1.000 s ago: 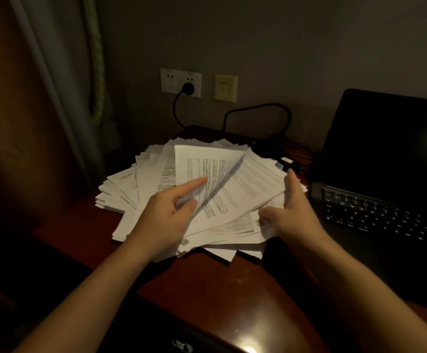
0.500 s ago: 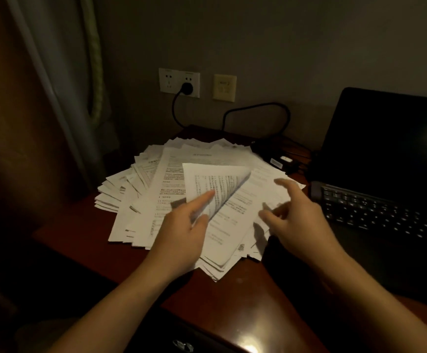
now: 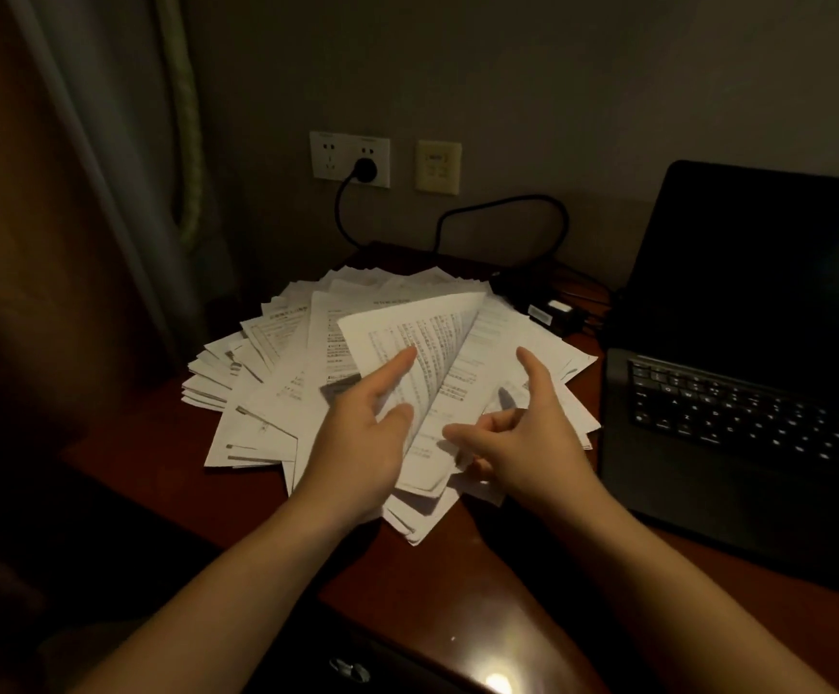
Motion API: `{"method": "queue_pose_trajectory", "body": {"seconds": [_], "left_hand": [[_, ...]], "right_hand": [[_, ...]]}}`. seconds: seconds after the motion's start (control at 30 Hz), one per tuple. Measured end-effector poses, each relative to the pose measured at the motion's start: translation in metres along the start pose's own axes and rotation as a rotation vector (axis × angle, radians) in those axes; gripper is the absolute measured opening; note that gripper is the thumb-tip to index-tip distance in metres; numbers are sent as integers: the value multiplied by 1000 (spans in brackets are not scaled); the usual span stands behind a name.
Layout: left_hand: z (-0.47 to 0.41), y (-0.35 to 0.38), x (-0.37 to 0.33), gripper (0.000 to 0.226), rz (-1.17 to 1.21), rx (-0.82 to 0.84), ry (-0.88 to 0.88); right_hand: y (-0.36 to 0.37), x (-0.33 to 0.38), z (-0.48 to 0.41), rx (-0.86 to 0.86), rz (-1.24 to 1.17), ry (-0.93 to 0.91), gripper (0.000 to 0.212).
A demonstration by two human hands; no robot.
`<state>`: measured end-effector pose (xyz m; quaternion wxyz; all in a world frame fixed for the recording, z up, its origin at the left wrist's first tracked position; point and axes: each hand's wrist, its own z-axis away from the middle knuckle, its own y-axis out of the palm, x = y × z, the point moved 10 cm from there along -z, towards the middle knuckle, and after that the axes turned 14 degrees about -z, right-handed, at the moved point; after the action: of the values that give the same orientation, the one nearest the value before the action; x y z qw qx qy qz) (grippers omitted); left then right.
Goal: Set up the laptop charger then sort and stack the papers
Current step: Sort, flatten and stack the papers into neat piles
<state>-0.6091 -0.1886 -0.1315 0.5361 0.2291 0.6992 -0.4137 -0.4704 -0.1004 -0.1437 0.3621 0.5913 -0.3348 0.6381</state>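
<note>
Lifting one sheet [image 3: 407, 333] off the fanned pile of papers [image 3: 277, 373], the left hand [image 3: 357, 453] pinches it between thumb and forefinger. The sheet curls higher and further back than half a second ago. The right hand [image 3: 527, 443] has closed in toward the left, forefinger raised, thumb pointing left, lower fingers curled at the pile's near edge; cannot tell whether they grip paper. Pile lies on the tabletop [image 3: 457, 583], left of the open laptop [image 3: 738, 443]. The charger brick [image 3: 553, 313] sits behind the pile, its cable [image 3: 507, 202] looping toward the plug [image 3: 363, 168] in the wall socket [image 3: 350, 157]. Print too dim to read. Laptop cut off at right edge; cable's laptop end lost in shadow
</note>
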Motion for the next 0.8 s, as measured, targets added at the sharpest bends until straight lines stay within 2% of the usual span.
{"method": "queue_pose_trajectory", "body": {"seconds": [0.13,0.23,0.3,0.4,0.5,0.57,0.67,0.7,0.8], "left_hand": [[-2,-7,17,54,229,-21,-154],[1,-17,9,54,254,-63,-104],[4,-30,-8,52,110,-122,48],[10,-33,-39,51,-360,-130,332],[9,-1,-27,46,-479,113,292],[15,17,-16,54,-580,225,258],[17,22,-12,74,-621,247,285],[16,20,-12,73,-596,237,287],[13,14,-11,47,-483,147,303]], "right_hand": [[20,-7,-7,29,60,11,112],[14,-4,-6,93,29,43,109],[-8,6,-6,91,29,32,103],[-53,21,-9,-27,-2,3,95],[-65,17,1,38,-83,62,98],[-63,14,9,92,-76,82,102],[-60,7,9,58,-74,66,100],[-61,5,7,21,-62,44,99],[-58,11,7,-68,82,-102,94]]}}
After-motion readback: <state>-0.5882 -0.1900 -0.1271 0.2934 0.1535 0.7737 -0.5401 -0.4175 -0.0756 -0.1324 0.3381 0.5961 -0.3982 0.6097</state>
